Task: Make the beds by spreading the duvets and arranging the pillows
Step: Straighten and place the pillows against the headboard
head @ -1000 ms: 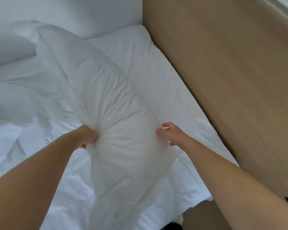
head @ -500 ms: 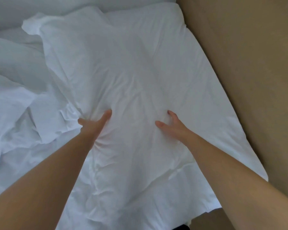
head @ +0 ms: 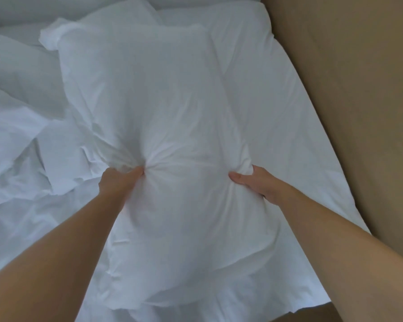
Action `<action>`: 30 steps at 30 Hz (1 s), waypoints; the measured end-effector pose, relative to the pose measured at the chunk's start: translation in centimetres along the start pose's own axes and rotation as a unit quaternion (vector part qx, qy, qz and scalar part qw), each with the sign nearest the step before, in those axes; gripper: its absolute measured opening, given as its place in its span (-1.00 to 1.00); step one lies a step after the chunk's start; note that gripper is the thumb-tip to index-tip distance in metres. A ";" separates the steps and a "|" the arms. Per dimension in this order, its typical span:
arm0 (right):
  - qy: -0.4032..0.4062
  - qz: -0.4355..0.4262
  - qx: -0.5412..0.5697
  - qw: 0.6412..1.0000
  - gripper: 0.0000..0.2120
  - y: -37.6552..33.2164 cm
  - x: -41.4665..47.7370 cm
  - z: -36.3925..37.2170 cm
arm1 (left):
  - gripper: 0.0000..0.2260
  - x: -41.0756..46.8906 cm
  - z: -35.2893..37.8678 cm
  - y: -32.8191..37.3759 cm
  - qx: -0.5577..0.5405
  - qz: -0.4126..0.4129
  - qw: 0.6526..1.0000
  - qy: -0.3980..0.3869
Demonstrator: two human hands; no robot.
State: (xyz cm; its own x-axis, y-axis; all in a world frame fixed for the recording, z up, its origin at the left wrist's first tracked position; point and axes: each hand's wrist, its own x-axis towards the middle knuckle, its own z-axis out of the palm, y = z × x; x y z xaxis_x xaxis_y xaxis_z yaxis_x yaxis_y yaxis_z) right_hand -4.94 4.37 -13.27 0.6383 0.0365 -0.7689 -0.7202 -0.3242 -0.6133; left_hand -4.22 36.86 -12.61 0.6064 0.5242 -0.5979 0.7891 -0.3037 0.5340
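A large white pillow [head: 172, 108] lies lengthwise in the middle of the view, over the white bed sheet [head: 296, 145]. My left hand [head: 119, 181] grips the pillow's left side, its fingers sunk into bunched cloth. My right hand [head: 256, 183] grips the right side, thumb on top and fingers curled under the fabric. Creases fan out from both grips. A crumpled white duvet [head: 16, 126] is heaped at the left, beside the pillow.
A tan wooden headboard panel [head: 349, 94] runs along the bed's right side, close to the pillow. A second white pillow or bedding roll [head: 21, 10] lies at the far top left. The bed's near edge [head: 321, 305] shows at the lower right.
Both hands went from lying flat and open on the pillow to gripping its sides, bunching the cloth. The view has shifted slightly toward the pillow.
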 end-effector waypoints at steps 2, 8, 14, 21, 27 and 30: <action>-0.022 0.019 0.002 1.000 -0.44 -0.2 -1.5 -0.1 | -0.46 -1.0 -1.2 0.3 0.023 0.017 1.000 -0.002; 0.087 0.009 0.118 0.989 -0.67 -1.2 -6.9 1.0 | -0.63 -5.5 -3.4 2.5 0.085 0.120 0.989 0.030; 0.212 -0.064 0.054 0.974 -0.81 -5.6 -12.4 -2.5 | -0.83 -11.7 -3.4 7.4 0.043 0.182 0.978 0.097; 0.322 -0.123 -0.012 0.939 -0.80 -8.1 -16.5 -13.0 | -0.84 -17.0 3.0 13.7 -0.046 0.218 0.972 0.074; 0.414 -0.079 -0.125 0.898 -0.70 -4.0 -17.0 -20.9 | -0.74 -20.0 12.1 15.9 -0.010 0.201 0.978 -0.050; 0.422 -0.004 -0.209 0.882 -0.66 -1.7 -15.8 -24.0 | -0.59 -19.2 17.1 15.5 0.066 0.094 0.976 -0.187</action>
State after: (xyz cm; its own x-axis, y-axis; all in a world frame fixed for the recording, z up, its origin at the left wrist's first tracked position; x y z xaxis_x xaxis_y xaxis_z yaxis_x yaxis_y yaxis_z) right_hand -7.34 -18.31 4.28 0.7447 -0.6194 -0.2487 -0.6646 -0.6539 -0.3616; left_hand -1.93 8.50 -3.10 0.7154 0.1299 -0.6865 0.6516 -0.4789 0.5883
